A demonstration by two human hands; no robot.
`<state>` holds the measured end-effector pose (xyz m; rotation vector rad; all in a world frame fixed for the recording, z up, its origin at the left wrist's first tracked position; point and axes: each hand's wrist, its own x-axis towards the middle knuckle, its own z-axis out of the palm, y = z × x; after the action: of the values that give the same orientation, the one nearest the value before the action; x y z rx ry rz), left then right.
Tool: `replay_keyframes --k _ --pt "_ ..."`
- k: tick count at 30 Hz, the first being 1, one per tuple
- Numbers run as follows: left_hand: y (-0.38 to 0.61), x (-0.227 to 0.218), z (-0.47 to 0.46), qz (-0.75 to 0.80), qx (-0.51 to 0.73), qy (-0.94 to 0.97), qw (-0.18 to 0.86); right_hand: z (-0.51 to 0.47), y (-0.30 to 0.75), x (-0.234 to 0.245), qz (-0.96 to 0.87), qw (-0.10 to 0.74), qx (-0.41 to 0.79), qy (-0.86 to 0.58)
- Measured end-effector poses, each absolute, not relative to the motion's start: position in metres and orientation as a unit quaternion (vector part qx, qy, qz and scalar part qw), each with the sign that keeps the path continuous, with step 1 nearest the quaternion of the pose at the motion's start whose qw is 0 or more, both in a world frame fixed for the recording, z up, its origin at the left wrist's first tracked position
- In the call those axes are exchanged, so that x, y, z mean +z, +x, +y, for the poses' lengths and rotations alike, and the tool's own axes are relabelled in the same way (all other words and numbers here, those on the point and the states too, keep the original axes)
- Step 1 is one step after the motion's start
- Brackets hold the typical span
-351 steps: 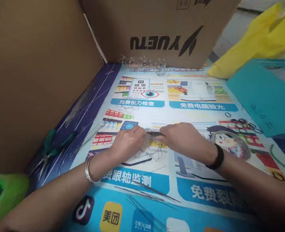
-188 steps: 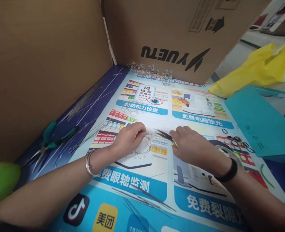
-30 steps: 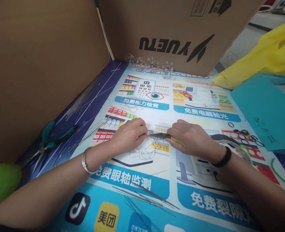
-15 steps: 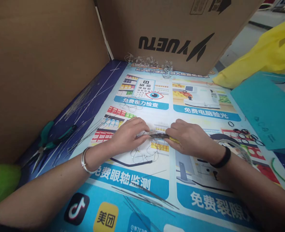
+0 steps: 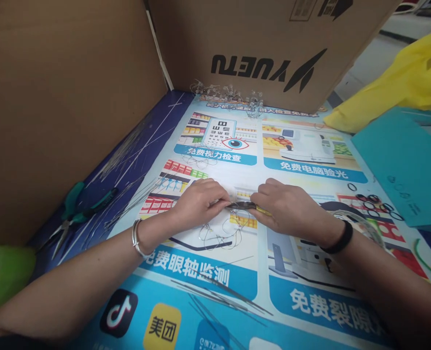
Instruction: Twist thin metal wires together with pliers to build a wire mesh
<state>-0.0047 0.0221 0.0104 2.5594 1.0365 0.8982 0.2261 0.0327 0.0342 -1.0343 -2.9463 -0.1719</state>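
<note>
My right hand (image 5: 288, 209) is wrapped round small pliers with yellow handles (image 5: 243, 206), their dark jaws pointing left. At the jaw tips, my left hand (image 5: 204, 203) has thumb and fingers pinched together on a thin wire (image 5: 233, 203). Loops of fine wire (image 5: 223, 239) hang or lie just below both hands, over the printed sheet; small beads on them are too fine to make out. Exactly how the jaws meet the wire is too small to tell.
Green-handled pliers (image 5: 71, 218) lie at the left among loose straight wires (image 5: 120, 155). More cut wires (image 5: 223, 296) rest in front. Wire pieces with clear beads (image 5: 230, 92) sit against the cardboard box (image 5: 266, 29). Black rings (image 5: 372, 206) and a tape roll (image 5: 370, 223) are at the right.
My left fingers have shifted slightly right, closer to the jaws, and pressed together more tightly. The pliers stay nearly in place in my right hand.
</note>
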Motion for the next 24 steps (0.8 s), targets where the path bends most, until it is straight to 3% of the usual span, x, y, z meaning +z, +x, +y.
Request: replay_keyframes --k 16,24 --pt "-0.003 0.009 0.023 0.372 0.301 0.87 0.123 0.034 0.224 0.036 -0.945 0.0 -0.052 -0.322" --pt "-0.004 0.01 0.022 0.383 0.308 0.862 0.121 0.032 0.233 0.051 -0.913 -0.004 -0.101 -0.395"
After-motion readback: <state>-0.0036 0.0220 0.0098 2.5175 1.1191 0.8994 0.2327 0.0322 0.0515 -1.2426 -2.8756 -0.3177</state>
